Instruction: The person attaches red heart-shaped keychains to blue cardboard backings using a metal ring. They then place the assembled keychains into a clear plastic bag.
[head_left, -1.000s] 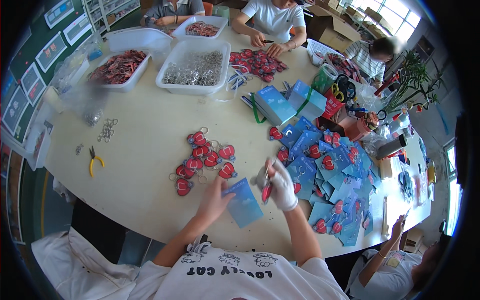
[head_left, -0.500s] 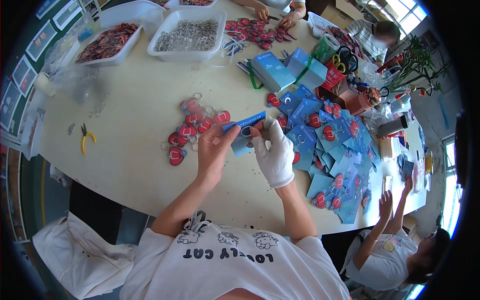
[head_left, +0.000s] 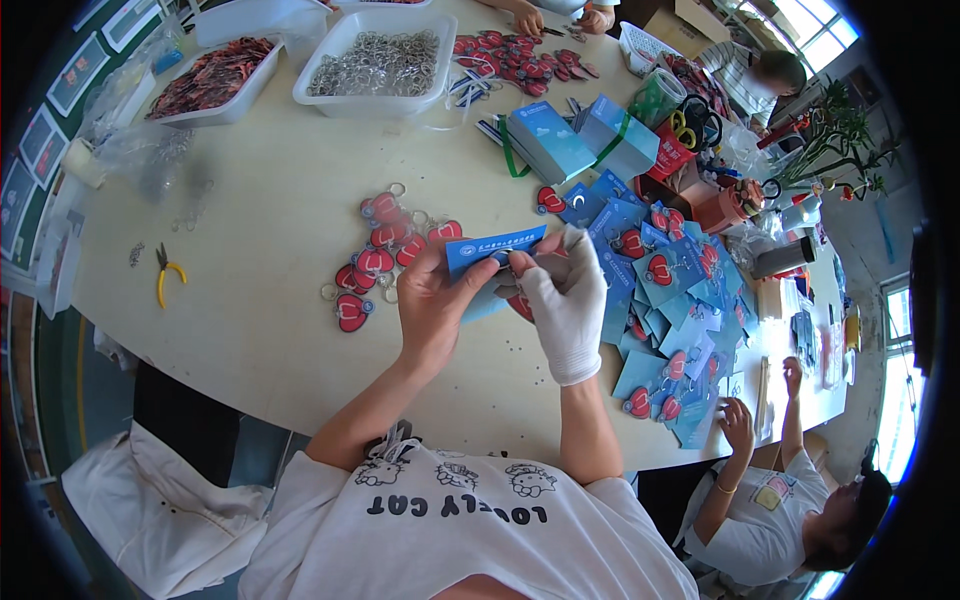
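left hand (head_left: 432,300): bare, grip pinching the blue card (head_left: 495,250) just above the tabletop (head_left: 260,200)
right hand (head_left: 565,300): gloved, pinching the card's top edge
done: big pile of carded keychains (head_left: 665,300) on the right
left: loose red keychains (head_left: 375,262) beside the left hand, not yet carded

yellow pliers (head_left: 168,278) | tub of metal rings (head_left: 378,62) | green scissors (head_left: 683,122), probably

one head-worn fisheye view looks steeply down, close over the table (head_left: 270,200), edges bending outward.
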